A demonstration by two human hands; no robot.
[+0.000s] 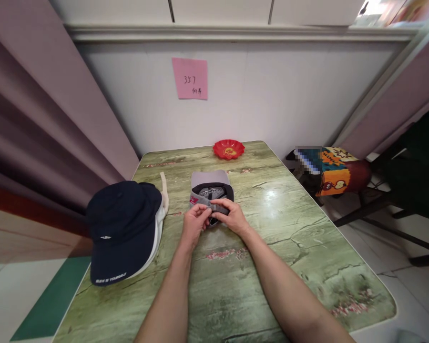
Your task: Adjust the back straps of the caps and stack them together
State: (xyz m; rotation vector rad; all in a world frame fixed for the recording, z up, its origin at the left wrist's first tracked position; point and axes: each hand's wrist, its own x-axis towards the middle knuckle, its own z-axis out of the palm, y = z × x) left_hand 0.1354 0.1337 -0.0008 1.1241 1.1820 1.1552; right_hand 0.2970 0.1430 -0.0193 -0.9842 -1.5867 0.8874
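Both our left hand (195, 221) and our right hand (232, 216) meet at the near edge of a small grey cap (210, 178), which sits just beyond our fingertips on a green, marble-patterned table (307, 238). Its brim points away from us, and its opening shows the inside of the crown. We hold the dark strap (220, 209) at the back of the cap: the left thumb and fingers pinch together at its left part, while the right thumb and forefinger are clamped around it, one below and one above. Pink embroidery (193, 200) marks the cap's left side. Well to the left of our hands lies a navy cap (123, 228), stacked over a white cap (159, 228) with a cream strap sticking out. Beyond the grey cap, near the table's far edge, we find a red scalloped dish (229, 149); a pink note (189, 78) hangs on the wall behind.
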